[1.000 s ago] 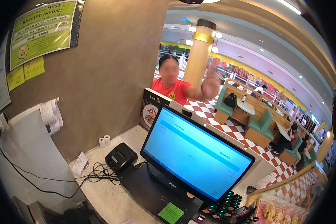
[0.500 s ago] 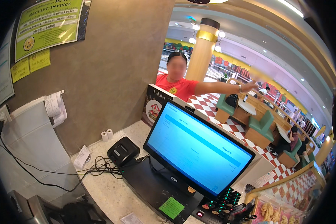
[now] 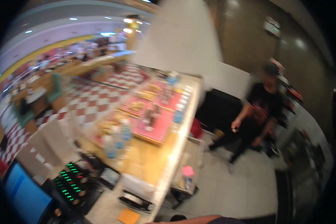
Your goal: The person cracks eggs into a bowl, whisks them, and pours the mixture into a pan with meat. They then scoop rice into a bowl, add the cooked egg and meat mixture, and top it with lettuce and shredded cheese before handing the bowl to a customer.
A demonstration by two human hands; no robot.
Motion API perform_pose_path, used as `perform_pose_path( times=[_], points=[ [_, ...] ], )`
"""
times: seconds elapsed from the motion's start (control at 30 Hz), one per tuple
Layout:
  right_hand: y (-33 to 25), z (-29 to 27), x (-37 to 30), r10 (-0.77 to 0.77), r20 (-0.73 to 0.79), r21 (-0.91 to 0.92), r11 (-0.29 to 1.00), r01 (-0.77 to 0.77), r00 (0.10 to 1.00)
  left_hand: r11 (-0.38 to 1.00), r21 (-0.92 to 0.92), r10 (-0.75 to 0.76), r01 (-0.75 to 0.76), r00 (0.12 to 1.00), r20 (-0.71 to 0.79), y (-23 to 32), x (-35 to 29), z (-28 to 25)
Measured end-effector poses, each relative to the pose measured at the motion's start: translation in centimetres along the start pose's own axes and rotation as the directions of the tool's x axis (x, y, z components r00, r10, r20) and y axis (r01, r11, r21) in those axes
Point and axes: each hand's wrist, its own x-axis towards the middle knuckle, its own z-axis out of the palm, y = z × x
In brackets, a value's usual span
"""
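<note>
Neither of my hands shows. A bare forearm [image 3: 190,219] of mine, ending in a dark sleeve, crosses the bottom edge; its hand is out of the picture. Closest to it on the counter is an orange square of paper [image 3: 128,215]. Just beyond lies a black holder with white paper [image 3: 136,192]. Left of these sit a black rack with rows of green lights [image 3: 66,183] and a lit blue monitor [image 3: 26,192]. Farther along the counter [image 3: 142,166] are pink-lined trays [image 3: 155,128] of fried food and several clear bottles with blue labels [image 3: 126,132], all blurred.
A co-worker [image 3: 265,97] in dark clothes stands on the tiled floor [image 3: 227,190] at the right, holding a small dark thing. An open drawer or bin [image 3: 190,160] lies beside the counter. Past the counter are a red-and-white checkered floor [image 3: 89,97] and green seats [image 3: 56,87].
My view has swung right, away from the monitor and wall, to the food counter and the co-worker behind it. The person in red has left the view. My forearm has appeared at the bottom.
</note>
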Motion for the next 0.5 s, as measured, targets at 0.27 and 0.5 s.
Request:
perform_pose_path(
  times=[0.27,0.5],
  points=[
    [-11.3,-6.3,-16.9,0.223,-0.674,-0.248,0.830,-0.500,0.704,0.934,-0.344,0.038,0.094,0.933,0.357,9.1,6.1,16.2],
    [-22.0,-11.9,-36.4,0.813,-0.459,-0.086,0.362,-0.928,0.359,0.865,-0.453,0.083,0.215,0.829,0.553,17.4,8.3,38.8]
  ],
)
